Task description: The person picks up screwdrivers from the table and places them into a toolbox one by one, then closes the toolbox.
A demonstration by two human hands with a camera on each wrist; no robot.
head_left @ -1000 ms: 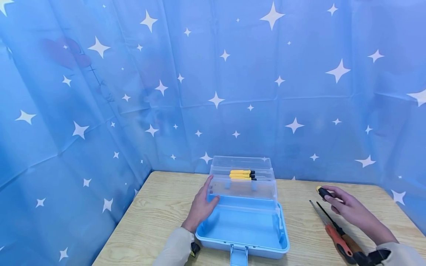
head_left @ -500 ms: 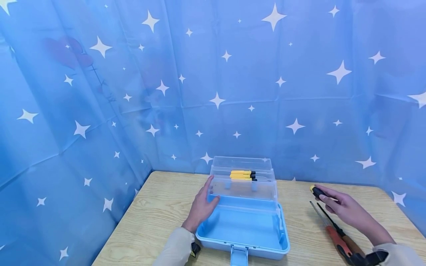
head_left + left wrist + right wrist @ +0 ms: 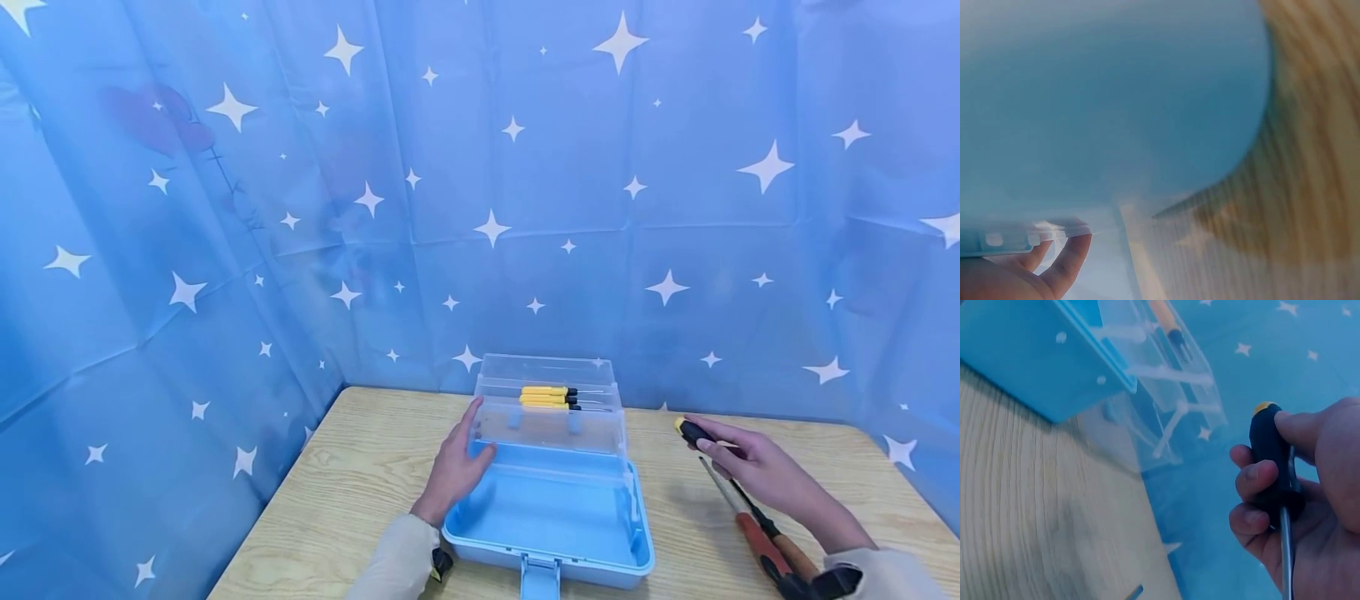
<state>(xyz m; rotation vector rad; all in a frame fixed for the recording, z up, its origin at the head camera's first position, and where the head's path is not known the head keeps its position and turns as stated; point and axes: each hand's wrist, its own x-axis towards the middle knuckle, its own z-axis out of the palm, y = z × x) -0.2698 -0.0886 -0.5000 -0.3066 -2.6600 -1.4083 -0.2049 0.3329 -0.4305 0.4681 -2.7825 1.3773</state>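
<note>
A light-blue toolbox (image 3: 547, 575) stands with its lid raised and a clear tray (image 3: 502, 423) tilted up at the back. Several small yellow-handled screwdrivers (image 3: 546, 397) lie in the tray. My left hand (image 3: 453, 471) rests at the toolbox's left side, fingers reaching along the tray's edge and thumb spread over the box. The left wrist view shows fingers (image 3: 1072, 262) bent against the clear edge. To the right, my right hand (image 3: 757, 467) grips a screwdriver by its black handle (image 3: 1267, 450) with a yellow end; its metal shaft (image 3: 1286, 550) points down below the palm.
Two longer screwdrivers lie on the wooden table (image 3: 352, 467) under my right forearm: one orange-and-black-handled (image 3: 759, 542), one brown-handled (image 3: 795, 557). The toolbox latch (image 3: 540, 577) hangs down in front. A blue star-patterned curtain (image 3: 480, 167) closes off the back and left.
My right hand has moved left toward the toolbox with the black-handled screwdriver in it. The left hand and the toolbox have stayed in place.
</note>
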